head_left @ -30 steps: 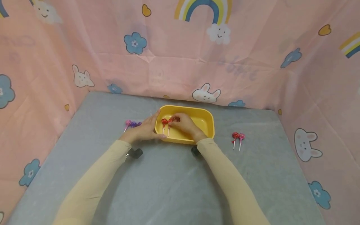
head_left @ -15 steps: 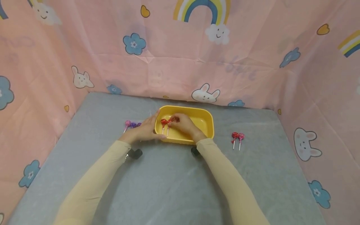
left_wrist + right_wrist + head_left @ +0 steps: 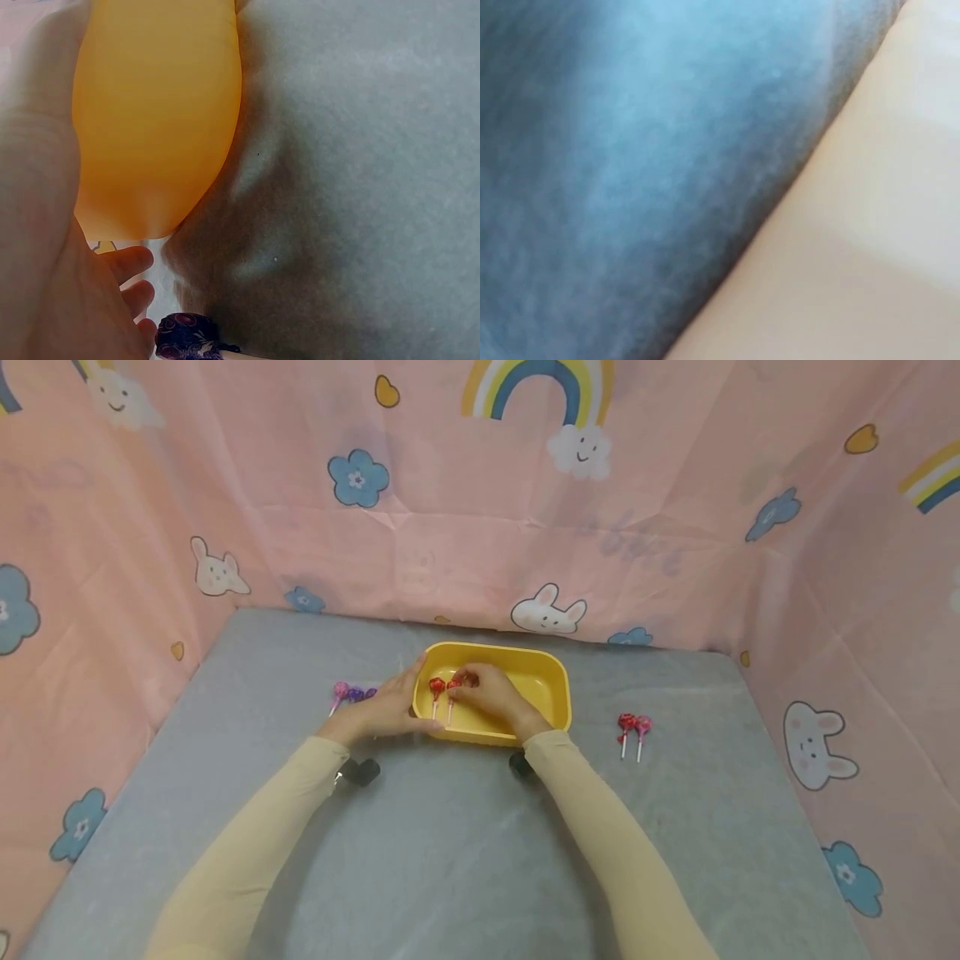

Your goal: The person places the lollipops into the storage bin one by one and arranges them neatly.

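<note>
A yellow plastic tub (image 3: pixel 551 693) stands at the back middle of the table. Against its left end rests my left hand (image 3: pixel 384 706), thumb along the front side and fingers stretched towards the back corner. Inside the tub, my right hand (image 3: pixel 491 693) pinches a red-wrapped lollipop (image 3: pixel 452 692) by its head. Just left of that one lies another red lollipop (image 3: pixel 437 687), its white stick pointing towards me. In the left wrist view, a dark purple lollipop (image 3: pixel 186 336) lies by my fingertips. The right wrist view shows only cloth and sleeve.
Left of the tub lie a pink lollipop (image 3: pixel 341 690) and purple ones (image 3: pixel 356 694), partly hidden by my left hand. To the right, a red lollipop (image 3: pixel 627 723) and a pink one (image 3: pixel 643 725) lie side by side on the grey cloth (image 3: pixel 450 860). Pink printed curtains surround the table.
Hardly anything differs. Both hands keep their places at the tub, and the right hand's fingers stay on the red lollipop. The view shifts very slightly.
</note>
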### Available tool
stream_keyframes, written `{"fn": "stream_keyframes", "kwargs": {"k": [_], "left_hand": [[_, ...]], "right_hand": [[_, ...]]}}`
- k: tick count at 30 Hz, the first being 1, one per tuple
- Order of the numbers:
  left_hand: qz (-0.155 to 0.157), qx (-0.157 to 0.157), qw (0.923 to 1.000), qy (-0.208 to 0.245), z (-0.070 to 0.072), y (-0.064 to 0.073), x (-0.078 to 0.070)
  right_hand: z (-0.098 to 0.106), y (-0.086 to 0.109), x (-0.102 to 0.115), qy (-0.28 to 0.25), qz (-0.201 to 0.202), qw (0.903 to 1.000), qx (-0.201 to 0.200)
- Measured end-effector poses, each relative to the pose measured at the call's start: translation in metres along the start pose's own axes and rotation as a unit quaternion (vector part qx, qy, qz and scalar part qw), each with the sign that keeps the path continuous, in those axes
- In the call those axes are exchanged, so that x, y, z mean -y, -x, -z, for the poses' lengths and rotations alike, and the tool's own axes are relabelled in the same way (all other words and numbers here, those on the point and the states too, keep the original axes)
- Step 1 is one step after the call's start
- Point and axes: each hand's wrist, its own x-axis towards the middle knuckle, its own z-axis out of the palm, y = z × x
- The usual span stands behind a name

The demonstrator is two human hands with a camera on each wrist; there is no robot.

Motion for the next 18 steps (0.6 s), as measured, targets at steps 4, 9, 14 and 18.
{"fn": "stream_keyframes", "kwargs": {"k": [4, 9, 14, 18], "left_hand": [[-0.004, -0.002, 1.0000, -0.003, -0.0004, -0.0007, 0.0008], [-0.011, -0.006, 0.9999, -0.006, -0.0003, -0.0011, 0.0013], [-0.013, -0.009, 0.9999, -0.007, -0.0007, -0.0009, 0.0012], [-0.011, -0.011, 0.9999, -0.006, 0.0001, -0.0006, 0.0001]], "right_hand": [[0.0001, -0.0001, 0.0003, 0.002, 0.006, 1.0000, -0.002], [0.0007, -0.0005, 0.0008, 0.002, 0.009, 1.0000, -0.002], [0.0018, -0.0010, -0.0001, 0.003, 0.013, 0.9999, 0.003], [0.0033, -0.0011, 0.0004, 0.006, 0.014, 0.9999, 0.001]]}}
